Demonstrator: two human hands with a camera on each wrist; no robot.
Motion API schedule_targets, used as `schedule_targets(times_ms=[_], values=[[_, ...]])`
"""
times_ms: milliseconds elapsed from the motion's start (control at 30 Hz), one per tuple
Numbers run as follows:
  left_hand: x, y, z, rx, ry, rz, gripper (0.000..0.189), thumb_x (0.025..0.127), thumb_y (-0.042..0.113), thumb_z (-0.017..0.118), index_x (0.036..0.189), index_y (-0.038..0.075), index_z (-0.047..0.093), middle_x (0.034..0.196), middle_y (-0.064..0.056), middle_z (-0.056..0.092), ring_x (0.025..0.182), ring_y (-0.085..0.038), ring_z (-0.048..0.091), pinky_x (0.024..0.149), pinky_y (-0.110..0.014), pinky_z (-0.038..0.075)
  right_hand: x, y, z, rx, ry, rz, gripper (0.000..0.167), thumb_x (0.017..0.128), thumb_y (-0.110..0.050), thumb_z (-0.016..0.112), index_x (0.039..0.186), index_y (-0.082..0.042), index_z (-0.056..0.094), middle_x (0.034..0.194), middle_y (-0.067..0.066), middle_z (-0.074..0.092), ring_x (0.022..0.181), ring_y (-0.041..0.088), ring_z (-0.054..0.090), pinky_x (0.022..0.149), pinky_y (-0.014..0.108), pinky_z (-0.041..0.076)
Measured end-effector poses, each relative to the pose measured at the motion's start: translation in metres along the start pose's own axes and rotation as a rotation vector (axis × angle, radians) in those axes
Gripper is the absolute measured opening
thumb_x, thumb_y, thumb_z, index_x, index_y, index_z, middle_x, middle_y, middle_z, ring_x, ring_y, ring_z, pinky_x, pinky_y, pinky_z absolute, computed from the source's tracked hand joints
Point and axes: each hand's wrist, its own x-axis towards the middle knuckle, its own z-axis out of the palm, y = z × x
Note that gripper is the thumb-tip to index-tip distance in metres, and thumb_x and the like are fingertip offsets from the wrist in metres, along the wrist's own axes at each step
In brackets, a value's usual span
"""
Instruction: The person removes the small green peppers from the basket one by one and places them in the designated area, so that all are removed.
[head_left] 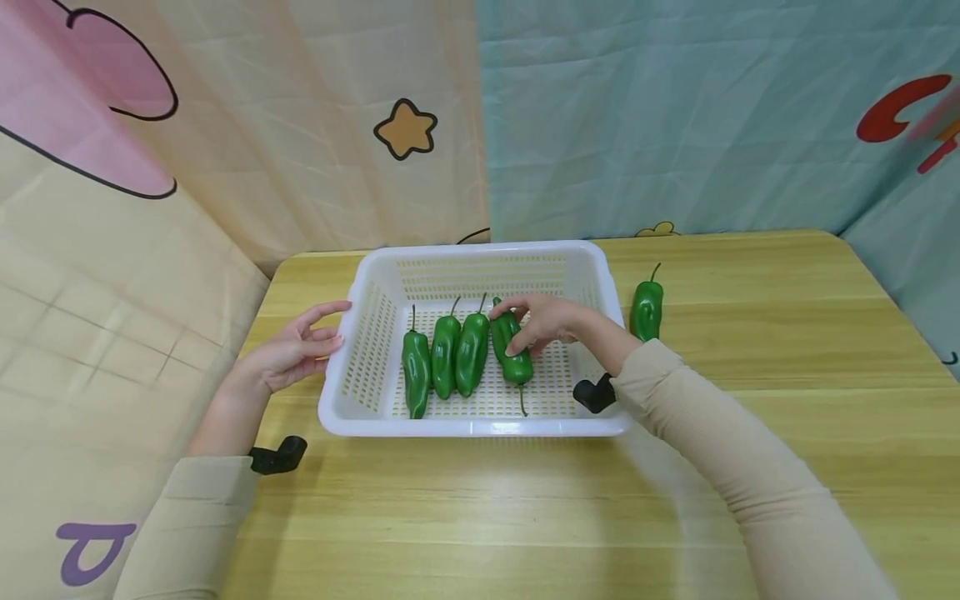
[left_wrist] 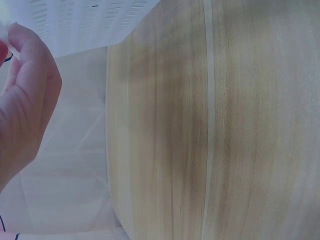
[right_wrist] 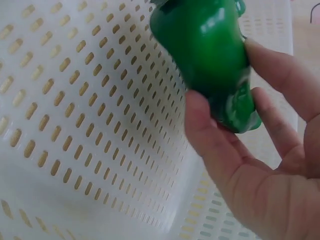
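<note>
A white perforated plastic basket [head_left: 472,427] stands on the wooden table, with three green peppers lying side by side in it: the left pepper [head_left: 416,371], the middle pepper [head_left: 446,358] and a third pepper [head_left: 472,354]. All three have their stems toward the back. My right hand [head_left: 551,321] pinches another green pepper [head_left: 517,367] between thumb and fingers inside the basket, its stem pointing toward me. Close up in the right wrist view, the thumb and fingertips press on either side of this glossy pepper [right_wrist: 210,50]. At the basket's left rim, my left hand [head_left: 288,354] grips the edge with its fingers.
One more green pepper [head_left: 647,308] lies on the table [head_left: 480,517] to the right of the basket, stem toward the back. Printed curtains [head_left: 337,100] hang behind the table and along its sides. A black wrist mount [head_left: 279,456] shows beside the left sleeve.
</note>
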Motion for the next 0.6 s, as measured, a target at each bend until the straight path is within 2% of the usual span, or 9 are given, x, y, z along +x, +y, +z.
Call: schedule_targets(times_ms=[233,600], values=[[0.0011,0.0001,0.0000,0.017,0.005,0.002,0.044,0.092,-0.010,0.047,0.126,0.017,0.042,0.100,-0.010,0.064,0.090,-0.022,0.065,0.075,-0.033,0.056,-0.0018,-0.0035,-0.0005,0.059,-0.025,-0.060,0.067,0.075,0.006,0.071,0.135,-0.012,0.047,0.122,0.019,0.037,0.064,0.018,0.054,0.065,0.039,0.055],[0.0011,-0.0030,-0.0033,-0.019,-0.001,0.004,0.043,0.093,-0.010,0.046,0.127,0.017,0.042,0.099,-0.011,0.064,0.090,-0.022,0.065,0.075,-0.033,0.056,-0.0035,-0.0088,-0.0003,0.099,-0.027,-0.084,0.066,0.075,0.009,0.070,0.134,-0.011,0.048,0.121,0.017,0.036,0.077,0.019,0.056,0.068,0.036,0.055]])
